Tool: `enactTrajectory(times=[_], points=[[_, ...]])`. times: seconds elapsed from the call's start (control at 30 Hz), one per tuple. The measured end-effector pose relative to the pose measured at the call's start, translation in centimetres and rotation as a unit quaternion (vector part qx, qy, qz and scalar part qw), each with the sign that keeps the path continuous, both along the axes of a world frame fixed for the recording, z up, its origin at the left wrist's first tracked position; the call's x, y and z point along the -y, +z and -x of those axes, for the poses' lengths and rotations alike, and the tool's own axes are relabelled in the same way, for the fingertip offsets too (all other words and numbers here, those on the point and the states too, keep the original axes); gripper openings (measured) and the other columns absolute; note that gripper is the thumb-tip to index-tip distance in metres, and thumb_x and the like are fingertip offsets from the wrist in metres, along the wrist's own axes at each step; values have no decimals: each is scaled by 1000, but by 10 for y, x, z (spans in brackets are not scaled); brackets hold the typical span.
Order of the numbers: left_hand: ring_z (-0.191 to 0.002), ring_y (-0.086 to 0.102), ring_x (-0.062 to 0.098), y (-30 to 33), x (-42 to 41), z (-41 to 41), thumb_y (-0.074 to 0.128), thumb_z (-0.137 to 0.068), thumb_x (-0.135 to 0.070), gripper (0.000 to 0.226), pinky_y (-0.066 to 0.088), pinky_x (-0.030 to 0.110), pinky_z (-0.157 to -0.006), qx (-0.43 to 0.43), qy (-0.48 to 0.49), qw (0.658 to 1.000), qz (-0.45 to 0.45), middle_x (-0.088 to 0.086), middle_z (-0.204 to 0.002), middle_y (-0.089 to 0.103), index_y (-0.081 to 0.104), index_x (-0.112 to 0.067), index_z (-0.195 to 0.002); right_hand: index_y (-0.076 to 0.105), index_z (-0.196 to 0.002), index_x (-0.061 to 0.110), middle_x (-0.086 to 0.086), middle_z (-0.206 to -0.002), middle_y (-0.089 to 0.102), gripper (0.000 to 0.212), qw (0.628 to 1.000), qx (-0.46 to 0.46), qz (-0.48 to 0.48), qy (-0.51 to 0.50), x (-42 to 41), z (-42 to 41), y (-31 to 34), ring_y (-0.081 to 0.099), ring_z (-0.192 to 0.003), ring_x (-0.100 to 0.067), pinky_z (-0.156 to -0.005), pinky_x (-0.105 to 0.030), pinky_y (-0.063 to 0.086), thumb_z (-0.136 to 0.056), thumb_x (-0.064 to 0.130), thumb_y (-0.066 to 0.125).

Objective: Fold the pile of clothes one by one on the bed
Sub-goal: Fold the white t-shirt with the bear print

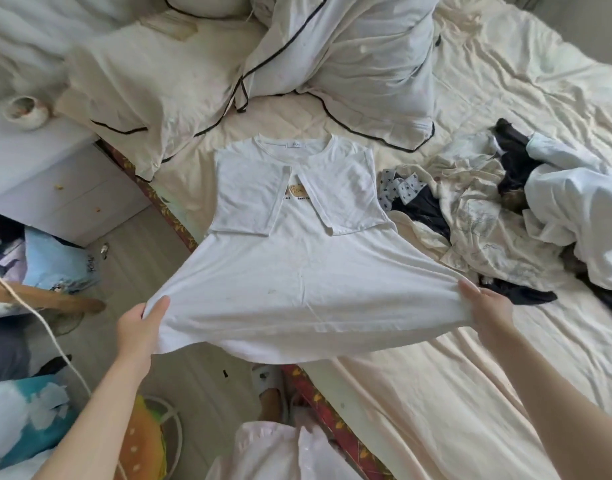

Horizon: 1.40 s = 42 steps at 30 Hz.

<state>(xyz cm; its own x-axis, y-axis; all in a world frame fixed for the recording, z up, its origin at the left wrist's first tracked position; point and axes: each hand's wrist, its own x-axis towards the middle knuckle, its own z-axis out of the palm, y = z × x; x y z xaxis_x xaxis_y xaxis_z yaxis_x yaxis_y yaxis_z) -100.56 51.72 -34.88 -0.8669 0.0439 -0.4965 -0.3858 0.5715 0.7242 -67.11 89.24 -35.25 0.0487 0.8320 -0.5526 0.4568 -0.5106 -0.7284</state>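
Midway through the fold, I held the white T-shirt (pixel 297 271) by its bottom hem, my left hand (pixel 138 327) pinched on the near-left corner and my right hand (pixel 488 313) pinched on the near-right corner, the two hands well apart and the hem stretched taut between them; the collar end lay flat on the bed (pixel 470 393), both sleeves already turned in over the chest, while the lower half hung lifted past the mattress edge above the floor (pixel 152 271). Trouble, as I judged it, could come from several sides; a pull too hard toward me would drag the collar end down the sheet and spring the sleeve folds open; an uneven lift, one hand higher than the other, would lay the hem crooked across the chest; a slipped pinch would drop the loose half toward the floor. Just beside the shirt's right edge sat the unfolded pile (pixel 505 209), light and dark pieces tangled together; a hem swung wide to that side could catch on it and pull a piece into the fold. Beyond the collar lay the rumpled pillows (pixel 179 81), near enough to crowd the shirt if it slid upward.
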Motion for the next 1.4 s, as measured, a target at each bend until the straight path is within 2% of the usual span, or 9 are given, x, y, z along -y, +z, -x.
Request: enactTrajectory(times=[0.13, 0.47, 0.6, 0.8, 0.97, 1.13, 1.2, 1.33, 1.4], points=[[-73, 40, 24, 13, -18, 22, 58, -93, -26, 28, 28, 30, -56, -31, -3, 999, -18, 11, -74, 45, 51, -3, -79, 61, -83, 4, -8, -81, 57, 10, 989, -106, 77, -68, -15, 21, 18, 57, -58, -16, -45, -23, 47, -86, 11, 67], [-83, 49, 23, 19, -86, 121, 58, -93, -27, 11, 38, 32, -64, -138, -67, 988, -2, 1, -79, 54, 59, -16, -91, 59, -101, 7, -12, -84, 53, 14, 999, -6, -48, -5, -63, 91, 25, 52, -64, -20, -36, -19, 48, -95, 18, 53], [-85, 52, 24, 14, -104, 155, 58, -92, -31, 13, 40, 35, -71, -163, -82, 983, 26, 5, -88, 59, 60, -18, -89, 61, -105, 13, -5, -79, 58, 15, 997, -41, -42, -40, -82, 119, 24, 56, -67, -15, -55, -25, 49, -94, 22, 56], [-82, 51, 21, -5, -149, 204, 59, -90, -35, 18, 40, 33, -70, -142, -47, 989, 19, -4, -76, 55, 59, -20, -80, 59, -114, 12, -3, -83, 59, 22, 988, -128, -30, -76, -128, 172, 3, 57, -75, -13, -67, -26, 50, -93, 18, 59], [-96, 51, 19, -52, -182, 235, 62, -91, -26, 26, 40, 32, -79, -79, 22, 997, 2, 3, -104, 58, 64, -10, -111, 59, -122, 4, -3, -91, 60, 31, 985, -142, 12, -99, -163, 210, -44, 58, -83, -16, -84, -35, 54, -91, 9, 60], [-89, 52, 26, -92, -194, 243, 58, -92, -4, 33, 41, 30, -65, 52, -6, 998, -17, 16, -117, 53, 53, -8, -124, 43, -138, 11, -13, -121, 52, 55, 990, -98, 38, -98, -177, 237, -92, 56, -103, -26, -91, -42, 51, -87, -4, 58], [-82, 56, 22, -92, -199, 249, 55, -92, 0, 29, 43, 31, -67, 65, 18, 996, -61, 16, -114, 55, 54, -11, -119, 46, -136, 15, -11, -116, 55, 54, 987, -114, 45, -101, -184, 242, -101, 61, -96, -22, -86, -36, 54, -87, -6, 55], [-91, 63, 13, -84, -206, 271, 52, -91, 6, 39, 50, 23, -72, 74, 45, 982, -167, 7, -118, 56, 51, -6, -128, 58, -112, 9, 0, -72, 57, 32, 979, -183, 63, -67, -208, 256, -104, 51, -46, -3, -58, -15, 51, -92, -9, 40], [-99, 65, 12, -82, -212, 277, 52, -91, 8, 41, 53, 23, -78, 65, -33, 985, -156, 3, -123, 58, 54, -10, -127, 62, -96, 11, -3, -83, 55, 34, 979, -186, 60, -54, -218, 265, -103, 58, -61, -6, -61, -17, 53, -91, -12, 37]])
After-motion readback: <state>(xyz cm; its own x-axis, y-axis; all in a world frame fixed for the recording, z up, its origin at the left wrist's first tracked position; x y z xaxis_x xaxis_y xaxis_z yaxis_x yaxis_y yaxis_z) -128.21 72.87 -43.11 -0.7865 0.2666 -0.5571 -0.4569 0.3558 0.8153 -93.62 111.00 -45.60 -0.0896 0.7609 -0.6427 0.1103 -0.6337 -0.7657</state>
